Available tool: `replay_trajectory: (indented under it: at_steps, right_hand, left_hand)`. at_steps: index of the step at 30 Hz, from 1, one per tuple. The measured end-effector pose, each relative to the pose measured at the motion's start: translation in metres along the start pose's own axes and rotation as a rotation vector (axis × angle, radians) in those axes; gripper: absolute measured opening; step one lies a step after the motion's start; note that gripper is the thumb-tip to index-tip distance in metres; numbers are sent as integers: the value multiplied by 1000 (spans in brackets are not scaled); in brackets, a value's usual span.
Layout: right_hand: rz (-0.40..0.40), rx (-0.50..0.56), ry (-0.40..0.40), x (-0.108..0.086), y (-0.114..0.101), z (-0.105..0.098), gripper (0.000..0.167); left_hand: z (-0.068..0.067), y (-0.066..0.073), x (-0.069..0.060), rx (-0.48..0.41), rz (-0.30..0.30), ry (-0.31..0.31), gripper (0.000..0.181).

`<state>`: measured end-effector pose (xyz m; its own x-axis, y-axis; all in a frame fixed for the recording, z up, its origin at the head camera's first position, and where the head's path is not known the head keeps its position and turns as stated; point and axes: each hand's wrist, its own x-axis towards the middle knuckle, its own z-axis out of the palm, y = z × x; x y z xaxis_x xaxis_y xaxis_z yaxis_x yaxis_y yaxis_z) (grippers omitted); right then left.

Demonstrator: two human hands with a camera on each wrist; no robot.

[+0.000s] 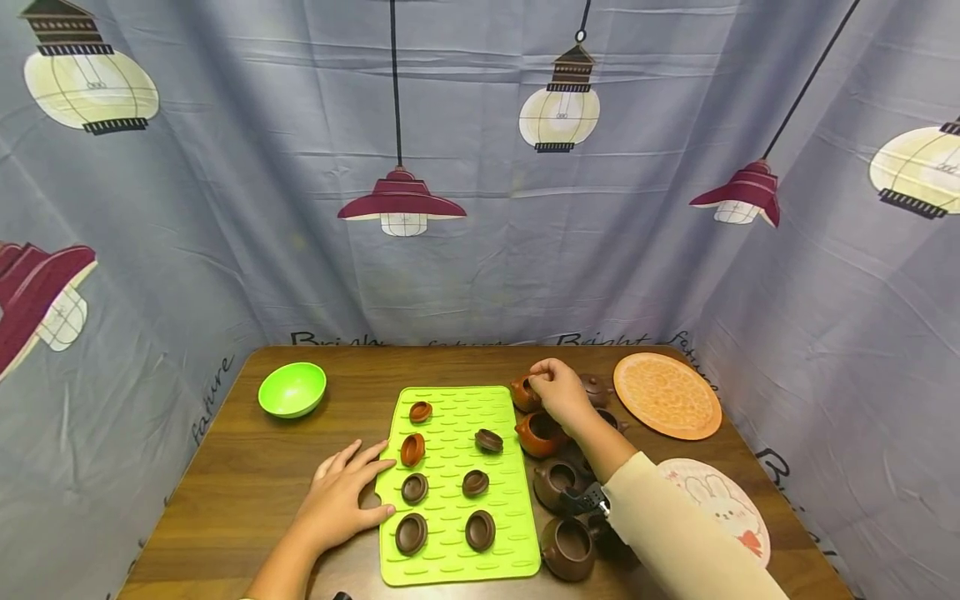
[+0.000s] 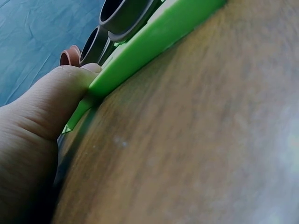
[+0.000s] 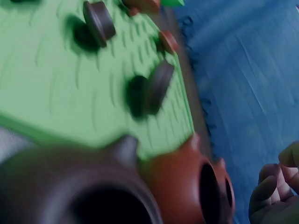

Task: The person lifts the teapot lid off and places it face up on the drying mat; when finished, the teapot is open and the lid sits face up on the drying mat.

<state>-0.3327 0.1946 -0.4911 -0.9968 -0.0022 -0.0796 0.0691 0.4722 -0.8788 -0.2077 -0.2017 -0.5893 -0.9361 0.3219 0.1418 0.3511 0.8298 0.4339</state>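
Note:
My left hand [image 1: 341, 500] rests at the left edge of a green mat [image 1: 450, 567], fingers spread, fingertips touching it. In the left wrist view the thumb [image 2: 70, 77] lies against the mat's edge. Several small teapot lids lie on the mat, among them a reddish lid [image 1: 412, 450] and a dark brown lid [image 1: 480, 531]. My right hand [image 1: 558, 392] hovers over the far teapots, beside a small orange teapot [image 1: 521, 395]. Its fingers are loosely curled in the right wrist view, with nothing visible between them. Behind it stands a brown teapot [image 1: 596, 389] with its lid on.
More lidless teapots stand right of the mat, including an orange teapot [image 1: 534, 442] and a brown teapot [image 1: 567, 567]; my right forearm partly hides some. A green bowl [image 1: 292, 390] sits far left. An orange round mat [image 1: 667, 396] and a rabbit-print round mat [image 1: 712, 500] lie right.

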Motion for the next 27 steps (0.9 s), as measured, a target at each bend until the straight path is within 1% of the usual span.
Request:
replay_trajectory:
  at_steps: [6,10,13,17,19,23,27]
  right_hand:
    - [16,-108,97,7,16,-36,28]
    - [45,-177,131,11,29,-56,34]
    - [57,-229,130,13,38,-70,38]
    - [59,-307,124,16,52,-86,37]
    - [53,-335,112,18,58,-91,36]
    - [34,-353,77,21,66,-97,34]
    - [21,-369,66,24,69,-96,28]
  left_hand:
    - [0,0,2,0,8,-24,72]
    - [1,0,1,5,7,-14,72]
    - [2,0,0,-3,-4,-12,71]
    - [6,0,-4,-25,-12,-21,71]
    - [7,-1,-4,-22,-14,-20,71]
    - [5,-2,-3,8,-15,-9,71]
    - [2,-2,0,21,-4,-8,72]
